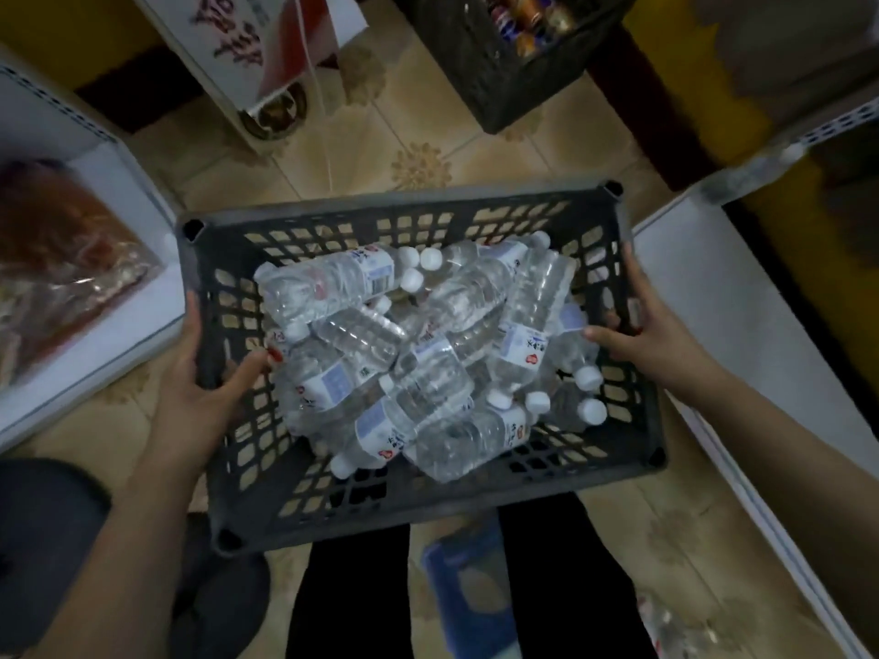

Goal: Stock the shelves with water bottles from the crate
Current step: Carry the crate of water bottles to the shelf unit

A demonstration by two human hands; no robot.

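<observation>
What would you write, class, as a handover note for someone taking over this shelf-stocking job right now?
Left hand grips the crate's left wall, thumb inside. Right hand grips its right wall, thumb inside. The crate is between two white shelves, left shelf and right shelf. Water bottles lie jumbled inside it. Done: none visibly shelved. Left: move every bottle onto the shelves.

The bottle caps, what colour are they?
White. The bottle caps show best in the head view, inside the dark crate.
</observation>
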